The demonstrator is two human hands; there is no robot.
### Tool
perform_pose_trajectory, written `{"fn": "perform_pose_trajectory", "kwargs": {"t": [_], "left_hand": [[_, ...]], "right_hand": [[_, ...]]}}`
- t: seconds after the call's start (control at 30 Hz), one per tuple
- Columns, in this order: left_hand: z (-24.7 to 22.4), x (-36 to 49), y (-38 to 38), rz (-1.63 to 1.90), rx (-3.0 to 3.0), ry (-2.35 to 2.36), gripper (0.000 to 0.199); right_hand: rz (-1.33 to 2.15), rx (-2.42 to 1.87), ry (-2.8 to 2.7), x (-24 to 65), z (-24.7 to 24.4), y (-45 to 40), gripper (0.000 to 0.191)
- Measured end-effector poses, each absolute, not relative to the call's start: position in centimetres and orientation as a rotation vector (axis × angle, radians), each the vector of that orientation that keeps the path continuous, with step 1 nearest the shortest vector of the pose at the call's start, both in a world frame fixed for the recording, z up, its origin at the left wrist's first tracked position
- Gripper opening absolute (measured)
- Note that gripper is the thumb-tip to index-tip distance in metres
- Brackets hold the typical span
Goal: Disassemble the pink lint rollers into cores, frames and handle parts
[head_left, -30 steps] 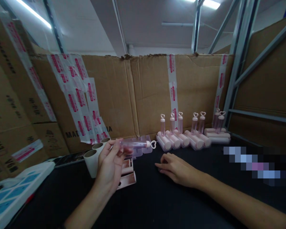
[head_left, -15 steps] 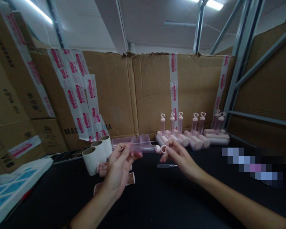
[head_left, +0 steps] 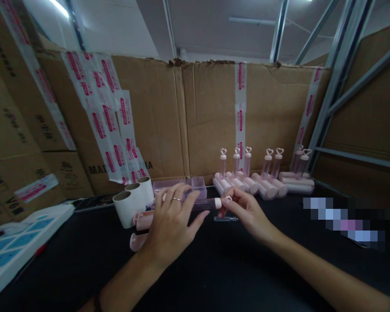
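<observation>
Likely a light, stiff tube (head_left: pixel 205 204), best held mid-barrel, pinched by its loop (head_left: pixel 227 199) in right hand (head_left: pixel 250 215), perhaps touching open left hand (head_left: pixel 170 225).

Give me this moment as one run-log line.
right hand: pinching loop end of tube | left hand: spread by tube, contact unclear | three white rolls: upright, left side

Taped cardboard wall (head_left: pixel 211 117), metal rack posts (head_left: pixel 336 82), ceiling light (head_left: pixel 59 8).
</observation>
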State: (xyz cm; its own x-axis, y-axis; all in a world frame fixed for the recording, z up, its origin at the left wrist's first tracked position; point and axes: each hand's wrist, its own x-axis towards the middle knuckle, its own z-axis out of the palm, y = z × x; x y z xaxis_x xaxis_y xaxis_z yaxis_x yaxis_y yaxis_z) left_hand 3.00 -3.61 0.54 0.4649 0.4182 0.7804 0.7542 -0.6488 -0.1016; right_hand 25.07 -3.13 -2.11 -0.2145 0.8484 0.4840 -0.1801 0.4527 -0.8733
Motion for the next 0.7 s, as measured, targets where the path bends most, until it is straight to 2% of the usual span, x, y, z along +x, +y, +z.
{"fn": "perform_pose_trajectory", "kwargs": {"t": [0.17, 0.33, 0.53, 0.7], "left_hand": [[0.2, 3.7, -4.5, -0.786, -2.31, -0.83, 0.026], [0.0, 3.8, -4.9, -0.72, -2.295, -0.818, 0.023], [0.2, 4.0, -5.1, -0.653, -2.307, -0.852, 0.02], [0.0, 4.6, -5.7, -0.588, -2.318, -0.92, 0.012]], "right_hand": [[1.13, -0.586, -1.516, 23.8, -2.4, -4.2, 0.028], [1.193, -0.584, -1.516, 23.8, -2.5, -4.2, 0.029], [1.513, -0.563, -1.375, 23.9, -2.4, -4.6, 0.031], [1.493, -0.55, -1.378, 23.2, -2.6, -4.9, 0.033]]}}
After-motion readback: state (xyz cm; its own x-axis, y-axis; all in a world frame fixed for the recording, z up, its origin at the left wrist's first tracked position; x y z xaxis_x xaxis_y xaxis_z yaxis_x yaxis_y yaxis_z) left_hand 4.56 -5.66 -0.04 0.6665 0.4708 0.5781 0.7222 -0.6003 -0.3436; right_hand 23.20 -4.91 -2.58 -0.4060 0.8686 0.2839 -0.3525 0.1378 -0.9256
